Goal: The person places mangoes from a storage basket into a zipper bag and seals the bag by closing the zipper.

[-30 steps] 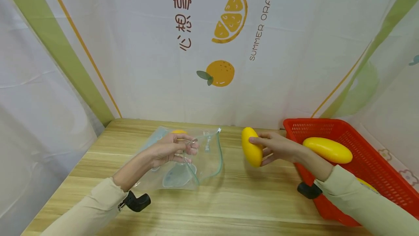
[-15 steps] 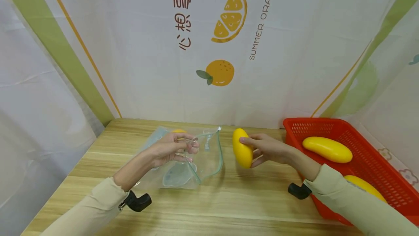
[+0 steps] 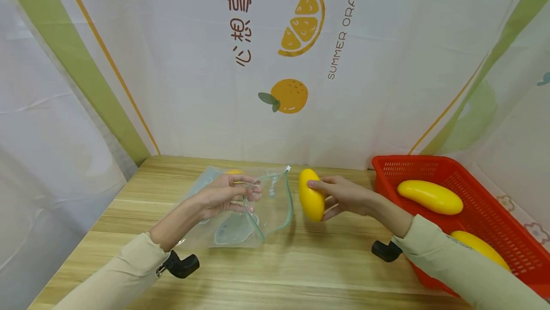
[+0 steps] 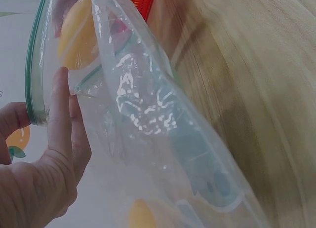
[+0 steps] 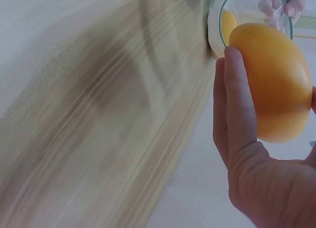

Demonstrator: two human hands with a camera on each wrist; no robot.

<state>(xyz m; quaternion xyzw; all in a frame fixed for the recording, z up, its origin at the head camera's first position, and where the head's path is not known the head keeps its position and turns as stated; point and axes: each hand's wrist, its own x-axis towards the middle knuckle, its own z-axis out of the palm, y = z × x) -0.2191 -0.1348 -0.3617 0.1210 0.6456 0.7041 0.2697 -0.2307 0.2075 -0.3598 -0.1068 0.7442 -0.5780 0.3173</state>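
Note:
My left hand (image 3: 227, 194) pinches the rim of a clear zip-top bag (image 3: 272, 217), thumb on one side and fingers on the other. The bag's mouth, edged by a green zip strip, gapes to the right. Through the plastic shows a yellow piece (image 4: 142, 215) inside, toward the bag's far end. Held upright between thumb and fingers of my right hand (image 3: 348, 195) is a smooth yellow mango (image 3: 312, 195). It hovers over the table just right of the bag's mouth. In the right wrist view, the mango (image 5: 271, 82) overlaps the bag's opening.
At the right stands a red perforated basket (image 3: 414, 166). One yellow mango (image 3: 429, 197) lies at its back and another (image 3: 481, 248) nearer the front, partly behind my sleeve. The wooden table (image 3: 326, 272) ends at a printed curtain (image 3: 206, 109).
My right hand has carried the mango leftward, close to the bag's mouth. The front mango in the basket shows more from behind my sleeve. My left hand has hardly moved.

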